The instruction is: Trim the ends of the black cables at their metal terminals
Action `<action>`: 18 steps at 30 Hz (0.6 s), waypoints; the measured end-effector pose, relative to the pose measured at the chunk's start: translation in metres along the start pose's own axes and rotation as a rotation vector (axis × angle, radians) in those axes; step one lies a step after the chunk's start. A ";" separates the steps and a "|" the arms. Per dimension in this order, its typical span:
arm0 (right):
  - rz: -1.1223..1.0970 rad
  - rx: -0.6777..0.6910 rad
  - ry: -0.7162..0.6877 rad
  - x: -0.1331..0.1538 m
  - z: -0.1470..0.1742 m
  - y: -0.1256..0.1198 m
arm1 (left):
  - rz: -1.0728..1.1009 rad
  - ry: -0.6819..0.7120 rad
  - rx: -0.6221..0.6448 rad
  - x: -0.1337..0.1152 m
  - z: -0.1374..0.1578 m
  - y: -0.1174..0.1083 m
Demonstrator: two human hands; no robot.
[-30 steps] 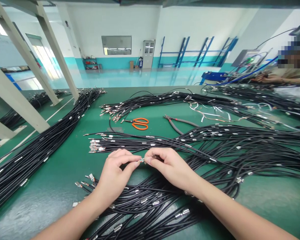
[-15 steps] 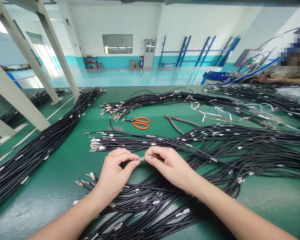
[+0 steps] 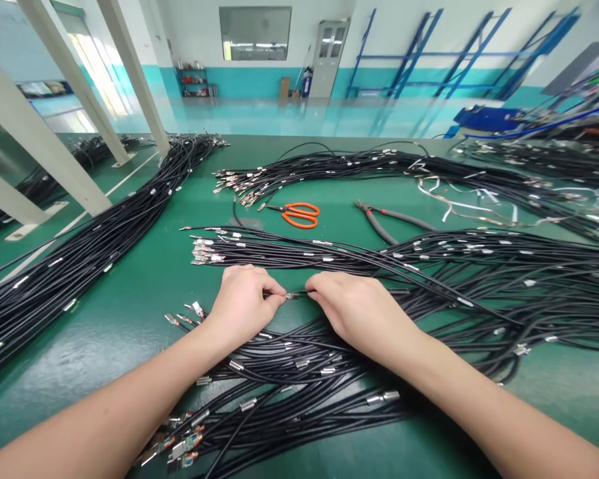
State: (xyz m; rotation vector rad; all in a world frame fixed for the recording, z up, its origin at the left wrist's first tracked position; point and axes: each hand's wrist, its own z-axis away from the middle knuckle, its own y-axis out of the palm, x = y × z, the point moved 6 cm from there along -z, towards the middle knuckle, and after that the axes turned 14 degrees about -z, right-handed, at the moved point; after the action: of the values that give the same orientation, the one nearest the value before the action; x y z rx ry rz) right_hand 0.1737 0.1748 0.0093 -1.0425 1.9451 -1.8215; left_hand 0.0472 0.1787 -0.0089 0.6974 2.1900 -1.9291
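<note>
My left hand (image 3: 244,301) pinches the tip of a small metal connector (image 3: 292,295) between thumb and forefinger. A short gap to the right, my right hand (image 3: 359,305) is closed on the black cable behind that connector, its fingers pressed together. Most of this cable is hidden by the right hand. Below both hands lies a loose heap of black cables (image 3: 284,399) with silvery sleeves and metal ends. Just beyond the hands, a row of similar cables (image 3: 259,251) rests with its connector ends at the left.
Orange-handled scissors (image 3: 301,215) and grey-handled pliers (image 3: 379,223) lie farther back on the green table (image 3: 130,319). A thick cable bundle (image 3: 104,233) runs along the left beside pale posts (image 3: 134,73). Another bundle (image 3: 339,163) stretches across the back, near white strips (image 3: 446,199).
My right fingers have slid right, away from the connector, leaving more of it and the cable showing. The view has tilted down and shifted left.
</note>
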 end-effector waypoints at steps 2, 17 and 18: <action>0.035 -0.014 -0.028 0.003 0.002 0.001 | 0.012 -0.007 0.001 0.000 0.000 0.000; 0.083 -0.043 -0.096 0.010 0.006 0.006 | 0.050 -0.020 -0.001 0.000 0.000 0.000; 0.084 -0.043 -0.096 0.010 0.006 0.006 | 0.049 -0.022 -0.001 0.000 0.000 0.000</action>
State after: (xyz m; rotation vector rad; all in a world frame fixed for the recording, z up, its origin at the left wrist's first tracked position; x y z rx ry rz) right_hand 0.1689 0.1635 0.0049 -1.0249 1.9489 -1.6614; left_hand 0.0470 0.1789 -0.0091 0.7190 2.1403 -1.9032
